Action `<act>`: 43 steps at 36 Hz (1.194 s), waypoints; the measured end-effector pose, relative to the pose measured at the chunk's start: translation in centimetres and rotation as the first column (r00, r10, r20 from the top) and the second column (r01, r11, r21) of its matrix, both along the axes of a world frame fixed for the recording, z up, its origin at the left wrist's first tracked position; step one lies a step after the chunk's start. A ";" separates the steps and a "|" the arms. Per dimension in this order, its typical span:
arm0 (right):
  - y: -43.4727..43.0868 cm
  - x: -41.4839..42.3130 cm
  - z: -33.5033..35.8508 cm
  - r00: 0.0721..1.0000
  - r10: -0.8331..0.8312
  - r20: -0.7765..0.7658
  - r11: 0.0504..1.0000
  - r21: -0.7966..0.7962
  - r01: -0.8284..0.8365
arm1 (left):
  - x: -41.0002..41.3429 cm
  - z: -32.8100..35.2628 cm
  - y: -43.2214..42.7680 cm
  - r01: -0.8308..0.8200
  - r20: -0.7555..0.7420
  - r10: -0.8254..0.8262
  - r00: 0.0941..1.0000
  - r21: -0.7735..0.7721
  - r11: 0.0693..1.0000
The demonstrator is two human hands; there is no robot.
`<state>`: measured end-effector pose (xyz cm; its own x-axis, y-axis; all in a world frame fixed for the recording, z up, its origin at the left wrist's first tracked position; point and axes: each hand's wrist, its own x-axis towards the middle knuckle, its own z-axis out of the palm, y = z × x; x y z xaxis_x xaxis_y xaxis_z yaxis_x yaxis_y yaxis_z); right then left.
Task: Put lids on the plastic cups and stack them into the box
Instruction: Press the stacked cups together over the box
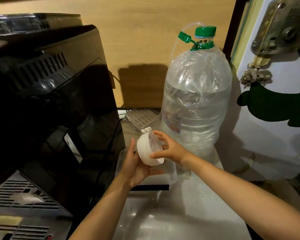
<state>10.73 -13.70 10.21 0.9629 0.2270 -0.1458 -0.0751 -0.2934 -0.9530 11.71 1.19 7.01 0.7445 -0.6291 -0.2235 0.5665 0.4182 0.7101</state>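
Note:
A small white ribbed plastic cup [146,150] lies tilted on its side in my left hand [137,166], which cups it from below and behind. Its thin lid [156,144] sits at the cup's mouth, facing right, with a small tab sticking up at the top. My right hand [168,149] has its fingertips on the lid's rim, thumb low and fingers high. Directly below both hands stands a clear plastic box [171,175] on the counter; its inside is mostly hidden by my hands.
A large black coffee machine [50,101] with a metal drip grille fills the left side. A big water bottle [196,108] with a green cap, wrapped in clear plastic, stands just right of the hands. The steel counter [189,213] runs toward me; a white door is at right.

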 end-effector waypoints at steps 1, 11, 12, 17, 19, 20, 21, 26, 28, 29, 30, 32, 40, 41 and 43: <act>0.0 0.1 -0.1 1.000 0.003 -0.010 0.999 0.034 -0.002 | 0.1 -0.1 0.0 0.015 -0.012 -0.016 1.000 -0.023 1.000; -0.2 1.2 -1.3 0.995 0.072 -0.075 0.982 0.181 -0.058 | 1.2 -1.4 0.2 -0.038 -0.026 0.036 0.999 -0.068 0.997; -0.2 1.2 -1.4 0.995 0.073 -0.073 0.983 0.173 -0.060 | 1.3 -1.5 0.2 -0.056 -0.005 0.056 0.998 -0.037 0.998; -0.9 1.4 -1.4 1.000 0.026 -0.017 0.990 0.137 -0.024 | 1.7 -1.5 0.5 -0.173 0.143 0.152 0.978 0.143 0.974; -1.2 1.6 -1.6 0.999 0.015 0.031 0.995 0.096 -0.018 | 1.8 -1.4 0.6 -0.212 0.193 0.169 0.967 0.233 0.949; -1.2 1.7 -1.6 0.998 0.015 0.061 0.998 0.065 -0.019 | 1.9 -1.4 0.7 -0.235 0.214 0.179 0.960 0.274 0.933; -1.3 1.7 -1.6 0.995 0.020 0.097 0.999 0.025 -0.023 | 1.9 -1.3 0.7 -0.258 0.230 0.192 0.954 0.305 0.917; -1.5 2.1 -2.2 0.966 0.094 0.242 0.970 -0.242 -0.034 | 2.1 -1.5 0.7 -0.346 0.287 0.241 0.927 0.404 0.847; -1.5 2.1 -2.6 0.953 0.139 0.270 0.933 -0.358 -0.035 | 2.3 -1.7 0.7 -0.372 0.309 0.253 0.917 0.434 0.821; -1.5 2.1 -2.9 0.948 0.158 0.276 0.917 -0.398 -0.036 | 2.3 -1.7 0.8 -0.387 0.313 0.264 0.912 0.448 0.806; -1.5 2.1 -3.1 0.948 0.170 0.271 0.903 -0.428 -0.039 | 2.4 -1.7 0.7 -0.399 0.319 0.272 0.908 0.463 0.791; -1.3 2.2 -3.5 0.951 0.183 0.249 0.883 -0.466 -0.048 | 2.4 -1.7 0.7 -0.411 0.333 0.270 0.903 0.489 0.770; -0.6 2.9 -5.5 0.966 0.157 0.208 0.858 -0.513 -0.029 | 2.8 -2.6 1.3 -0.363 0.329 0.197 0.924 0.588 0.723; -0.4 2.9 -5.7 0.969 0.155 0.194 0.850 -0.527 -0.030 | 2.9 -2.8 1.5 -0.345 0.318 0.180 0.931 0.601 0.721; -0.1 3.0 -6.3 0.978 0.145 0.152 0.835 -0.549 -0.039 | 3.1 -3.0 1.7 -0.314 0.290 0.160 0.944 0.630 0.710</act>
<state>13.73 -13.80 3.94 0.9627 0.2521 -0.0978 0.1350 -0.7616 -0.6339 14.79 2.93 3.96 0.9236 -0.1743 -0.3413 0.3284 -0.0994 0.9393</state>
